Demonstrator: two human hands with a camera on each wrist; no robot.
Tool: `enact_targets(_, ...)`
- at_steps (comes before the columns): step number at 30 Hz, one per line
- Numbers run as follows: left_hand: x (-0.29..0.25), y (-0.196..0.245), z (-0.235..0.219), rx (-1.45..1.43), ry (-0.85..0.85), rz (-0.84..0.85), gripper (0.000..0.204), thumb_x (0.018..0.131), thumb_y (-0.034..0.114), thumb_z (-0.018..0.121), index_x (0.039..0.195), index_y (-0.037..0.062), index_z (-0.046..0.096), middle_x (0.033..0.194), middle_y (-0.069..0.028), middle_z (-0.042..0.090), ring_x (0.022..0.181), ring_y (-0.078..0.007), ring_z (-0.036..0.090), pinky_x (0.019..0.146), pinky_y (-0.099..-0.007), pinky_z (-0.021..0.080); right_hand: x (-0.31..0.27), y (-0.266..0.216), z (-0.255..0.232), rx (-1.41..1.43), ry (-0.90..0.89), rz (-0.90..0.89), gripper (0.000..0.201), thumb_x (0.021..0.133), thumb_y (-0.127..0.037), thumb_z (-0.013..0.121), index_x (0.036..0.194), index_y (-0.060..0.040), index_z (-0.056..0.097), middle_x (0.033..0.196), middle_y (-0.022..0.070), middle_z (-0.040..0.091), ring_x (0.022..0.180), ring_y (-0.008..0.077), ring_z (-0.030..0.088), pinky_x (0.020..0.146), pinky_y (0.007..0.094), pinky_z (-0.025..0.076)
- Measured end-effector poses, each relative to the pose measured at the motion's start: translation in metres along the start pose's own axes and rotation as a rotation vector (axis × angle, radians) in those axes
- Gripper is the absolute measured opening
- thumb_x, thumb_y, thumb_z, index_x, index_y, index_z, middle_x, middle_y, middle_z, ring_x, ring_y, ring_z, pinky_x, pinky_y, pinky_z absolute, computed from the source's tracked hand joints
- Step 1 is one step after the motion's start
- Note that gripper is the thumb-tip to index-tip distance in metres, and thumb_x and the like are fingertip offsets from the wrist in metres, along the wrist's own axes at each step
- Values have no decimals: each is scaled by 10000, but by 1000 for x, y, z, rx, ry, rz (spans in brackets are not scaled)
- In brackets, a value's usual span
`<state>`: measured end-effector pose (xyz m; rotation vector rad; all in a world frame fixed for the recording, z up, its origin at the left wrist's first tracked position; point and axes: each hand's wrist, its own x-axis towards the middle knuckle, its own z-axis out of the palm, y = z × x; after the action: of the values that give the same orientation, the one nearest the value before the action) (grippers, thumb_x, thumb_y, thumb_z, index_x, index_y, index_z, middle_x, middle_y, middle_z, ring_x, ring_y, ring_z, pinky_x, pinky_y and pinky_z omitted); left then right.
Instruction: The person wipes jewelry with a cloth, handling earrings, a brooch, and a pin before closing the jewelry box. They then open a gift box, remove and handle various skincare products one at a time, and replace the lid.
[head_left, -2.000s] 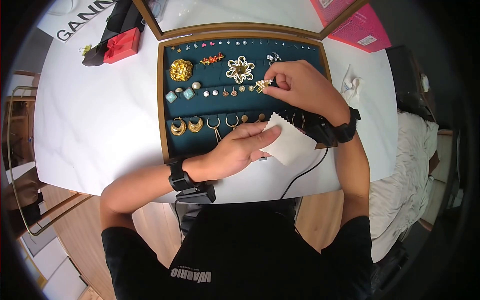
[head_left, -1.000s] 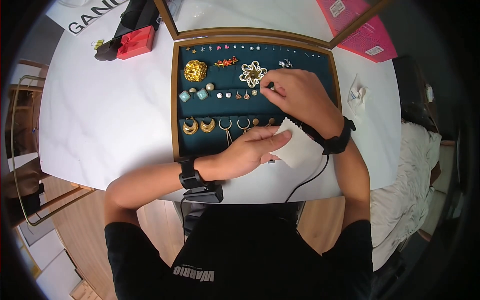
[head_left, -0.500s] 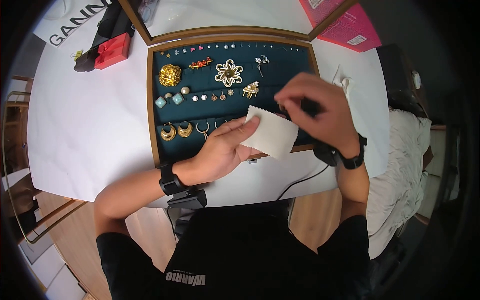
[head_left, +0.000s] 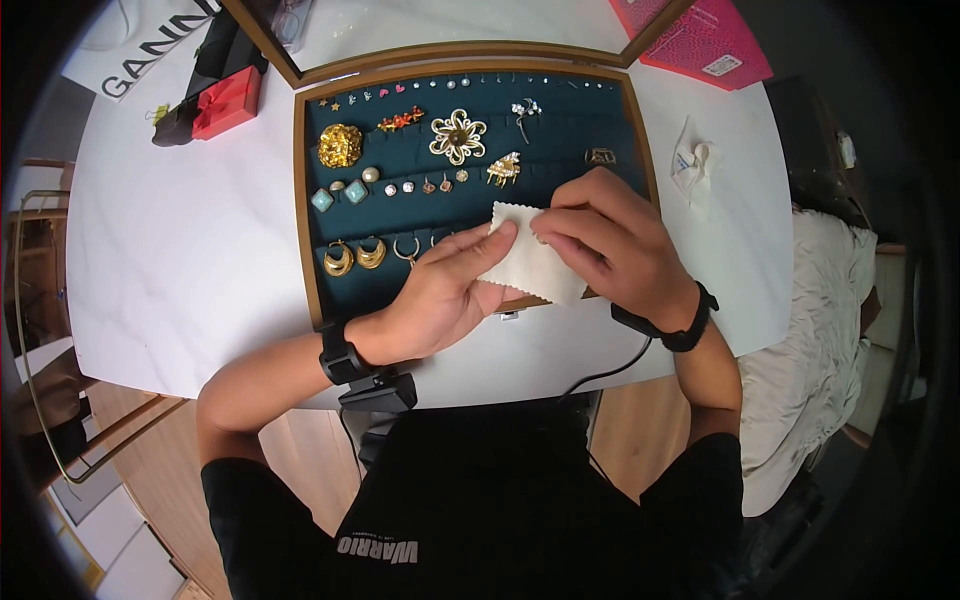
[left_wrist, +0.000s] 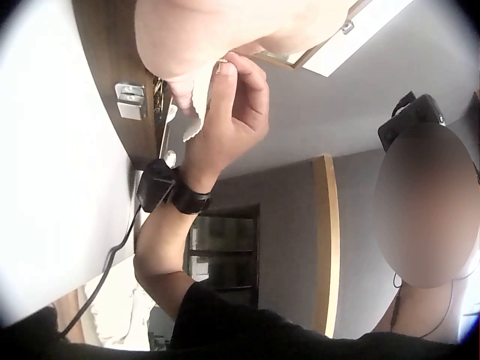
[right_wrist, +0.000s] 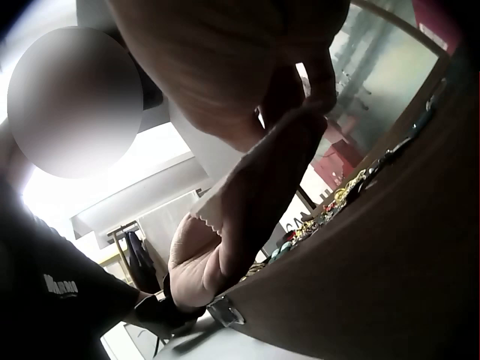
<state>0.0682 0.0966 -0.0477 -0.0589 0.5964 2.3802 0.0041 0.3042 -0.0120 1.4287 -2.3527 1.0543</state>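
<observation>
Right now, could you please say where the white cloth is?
Near the head view's centre, the left hand pinches the white cloth above the jewelry box; the right hand overlaps the cloth's right side.

The place looks like a bedroom in a home: rumpled pale bedding (head_left: 800, 350) lies to the right of the marble-patterned table (head_left: 180, 240), where a jewelry case (head_left: 400, 222) stands open. Wood-look flooring (head_left: 310, 440) shows below, and in the right wrist view dark clothes (right_wrist: 139, 262) hang from a rack.

Grey wall (left_wrist: 292, 217), wood floor (head_left: 642, 430), white marbled table (head_left: 180, 230).
</observation>
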Motion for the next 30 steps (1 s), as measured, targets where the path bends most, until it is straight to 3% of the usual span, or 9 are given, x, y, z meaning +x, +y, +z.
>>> enact_targets(4, -1, 1, -5, 97, 13, -24, 449, 1108, 280, 351, 1380, -66, 441, 1316, -177, 591, 1218, -250, 606, 1076, -391, 484, 0, 0, 3, 49, 48, -7, 246, 739, 51, 758, 955, -27, 669, 901, 72, 594, 774, 247, 593, 651, 347, 496)
enact_targets(6, 0, -1, -8, 42, -73, 1, 399, 1101, 247, 395, 1363, -42, 482, 1280, -145, 616, 1187, -206, 618, 1025, -361, 515, -1, 1, 7, 49, 73, -28, 257, 735, 61, 767, 959, -29, 679, 893, 74, 608, 771, 245, 592, 645, 347, 489)
enact_targets(10, -1, -4, -11, 82, -69, 21, 326, 1086, 195, 454, 1341, 7, 529, 1279, -100, 625, 1176, -167, 618, 981, -338, 539, -1, 1, 14, 85, 145, -13, 252, 735, 62, 774, 951, -32, 682, 889, 76, 615, 763, 246, 588, 633, 343, 479)
enact_targets(12, -2, -2, -5, 191, -15, 9, 289, 1068, 272, 526, 1253, 60, 593, 1158, -4, 641, 1052, -63, 607, 935, -295, 507, -1, 0, 14, 114, 150, -11, 257, 727, 54, 788, 945, -36, 685, 882, 74, 618, 752, 244, 579, 624, 338, 471)
enact_targets(18, -4, -2, -5, 358, 59, 29, 315, 1052, 333, 556, 1179, 55, 635, 1053, 37, 612, 952, -19, 576, 879, -261, 509, 0, -3, 7, 94, 138, -57, 279, 703, 25, 809, 941, -65, 693, 900, 61, 606, 744, 232, 557, 613, 321, 457)
enact_targets(25, -1, -3, -8, 209, 26, 4, 324, 1056, 324, 546, 1218, 52, 613, 1155, -5, 644, 1010, -54, 618, 894, -261, 509, 2, -8, 0, -86, 52, -146, 287, 669, -39, 830, 914, -95, 691, 908, 48, 600, 765, 222, 560, 623, 315, 452)
enact_targets(27, 0, -3, -9, 69, -3, 14, 309, 1078, 213, 480, 1288, 4, 567, 1235, -97, 650, 1099, -176, 666, 965, -332, 556, 2, -4, 0, -153, 35, -145, 270, 679, -52, 826, 902, -79, 676, 905, 44, 603, 777, 230, 563, 640, 321, 458)
enact_targets(30, 1, -2, -6, 78, -1, 5, 348, 1087, 232, 450, 1315, -18, 532, 1249, -124, 641, 1128, -210, 662, 995, -350, 543, 0, 0, 0, -150, 95, -99, 275, 641, -36, 851, 872, -54, 702, 884, 53, 618, 766, 248, 582, 634, 346, 474)
